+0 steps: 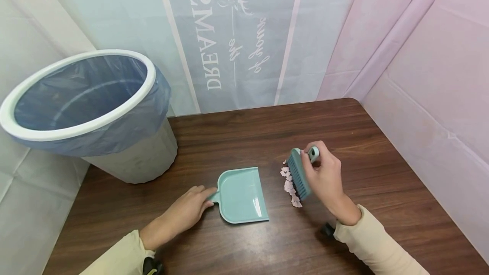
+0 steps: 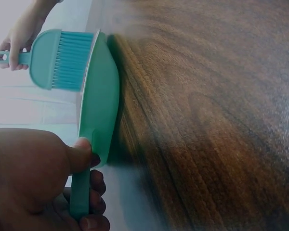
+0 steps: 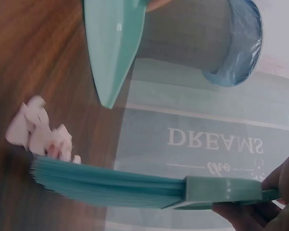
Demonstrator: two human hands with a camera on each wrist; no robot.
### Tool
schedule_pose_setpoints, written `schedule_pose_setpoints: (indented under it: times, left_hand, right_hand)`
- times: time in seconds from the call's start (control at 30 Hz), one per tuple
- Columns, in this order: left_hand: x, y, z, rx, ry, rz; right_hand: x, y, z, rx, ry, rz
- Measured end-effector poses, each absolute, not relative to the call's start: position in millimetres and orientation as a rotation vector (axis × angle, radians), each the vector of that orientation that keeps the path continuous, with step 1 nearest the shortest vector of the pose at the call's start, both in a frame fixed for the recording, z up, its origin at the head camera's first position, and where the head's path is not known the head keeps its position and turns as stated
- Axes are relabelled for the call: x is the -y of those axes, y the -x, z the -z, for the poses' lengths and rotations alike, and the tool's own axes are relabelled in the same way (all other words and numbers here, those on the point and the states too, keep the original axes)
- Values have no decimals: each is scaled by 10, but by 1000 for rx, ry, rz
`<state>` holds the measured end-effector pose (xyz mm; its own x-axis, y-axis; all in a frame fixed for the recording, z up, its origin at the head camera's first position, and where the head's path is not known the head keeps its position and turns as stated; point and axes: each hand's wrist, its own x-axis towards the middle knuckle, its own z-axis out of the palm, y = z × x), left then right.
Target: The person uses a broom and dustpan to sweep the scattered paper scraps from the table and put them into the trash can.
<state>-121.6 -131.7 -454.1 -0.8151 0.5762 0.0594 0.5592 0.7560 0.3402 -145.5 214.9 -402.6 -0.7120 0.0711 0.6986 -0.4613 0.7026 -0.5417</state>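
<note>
A teal dustpan lies on the wooden table, its straight edge facing right. My left hand grips its short handle; in the left wrist view the thumb and curled fingers wrap the handle. To the right, my right hand holds a teal hand brush by its handle. The bristles stand on the table, against a row of torn pale pink paper scraps. These scraps lie between the brush and the dustpan, apart from the pan's edge.
A light grey bin with a white rim and a blue bag liner stands at the table's left. Behind the table hangs a printed cloth. Pale cloth covers the right side too.
</note>
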Motion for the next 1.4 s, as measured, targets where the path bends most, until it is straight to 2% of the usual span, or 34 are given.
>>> schedule_pose_setpoints:
  times: [0.2,0.57,0.8,1.07,1.4]
  left_hand:
    - [1321,1217,4530,-2899,-940,-537]
    - [1325,1217,4540,-2897,-948,-553]
    - [1318,1227,4543,-2895,-954,-546]
    - [1315,1233,4541,-2899,-940,-559]
    - [1326,1234,4562,-2898,-960,-570]
  right_hand:
    - [-2216,1532,3907,2180,-419,-990]
    - [-2441,1910,3979,2215,-1111,-1019]
    - [-2525,2077,4127,2176,-1198,-1100]
    - [-2532,2003,4125,2214,-1262,-1174]
    - [-2450,1680,3810,2225,-1384,-1333]
